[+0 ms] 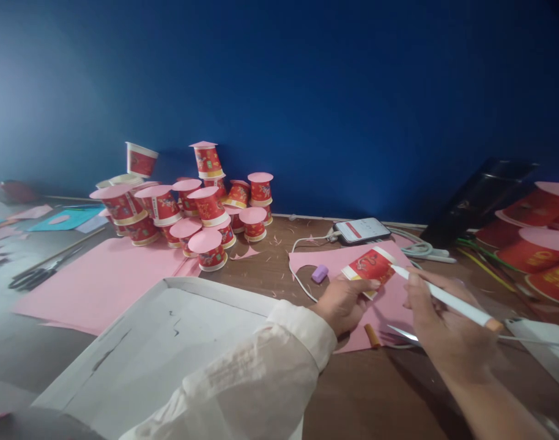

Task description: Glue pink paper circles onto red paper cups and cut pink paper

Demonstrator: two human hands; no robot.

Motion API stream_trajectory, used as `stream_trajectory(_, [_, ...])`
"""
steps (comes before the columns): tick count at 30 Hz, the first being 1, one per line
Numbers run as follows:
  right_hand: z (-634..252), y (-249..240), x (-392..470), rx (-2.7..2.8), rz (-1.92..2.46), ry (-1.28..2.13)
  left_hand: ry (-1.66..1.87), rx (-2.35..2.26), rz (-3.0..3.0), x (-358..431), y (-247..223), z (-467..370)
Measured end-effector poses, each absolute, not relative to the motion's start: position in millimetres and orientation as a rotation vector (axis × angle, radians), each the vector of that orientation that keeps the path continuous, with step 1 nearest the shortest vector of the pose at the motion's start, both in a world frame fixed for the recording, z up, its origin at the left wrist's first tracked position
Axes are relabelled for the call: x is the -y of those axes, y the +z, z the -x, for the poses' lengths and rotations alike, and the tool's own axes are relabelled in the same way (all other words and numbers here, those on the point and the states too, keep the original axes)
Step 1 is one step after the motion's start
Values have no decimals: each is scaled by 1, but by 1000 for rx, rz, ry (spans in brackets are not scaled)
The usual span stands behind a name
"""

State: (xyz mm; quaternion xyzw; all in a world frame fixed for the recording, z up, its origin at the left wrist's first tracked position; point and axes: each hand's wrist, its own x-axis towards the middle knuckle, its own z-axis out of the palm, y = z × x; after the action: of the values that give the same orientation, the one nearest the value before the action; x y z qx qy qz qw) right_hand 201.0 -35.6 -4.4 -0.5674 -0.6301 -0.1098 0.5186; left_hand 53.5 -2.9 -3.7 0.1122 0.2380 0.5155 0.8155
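Note:
My left hand (342, 302) holds a small red paper cup (369, 266) on its side over a pink paper sheet (353, 260). In my right hand (438, 324) is a white pencil (449, 299), its tip at the cup's rim. A purple eraser (320, 273) lies on the pink sheet to the left of the cup. Scissors (401, 336) lie under my right hand, mostly hidden.
A pile of red cups capped with pink paper circles (192, 208) stands at the back left by the blue wall. A phone (362, 230) with a white cable, a large pink sheet (100, 275), a white board (169, 342), black scissors (36, 275) and more red cups (540, 244) lie around.

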Motion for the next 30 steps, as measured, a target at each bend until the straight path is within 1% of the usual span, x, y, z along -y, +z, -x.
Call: stream_trajectory(30, [-198, -7, 34, 1537, 1343, -335, 1122, -509, -280, 3, -2, -55])
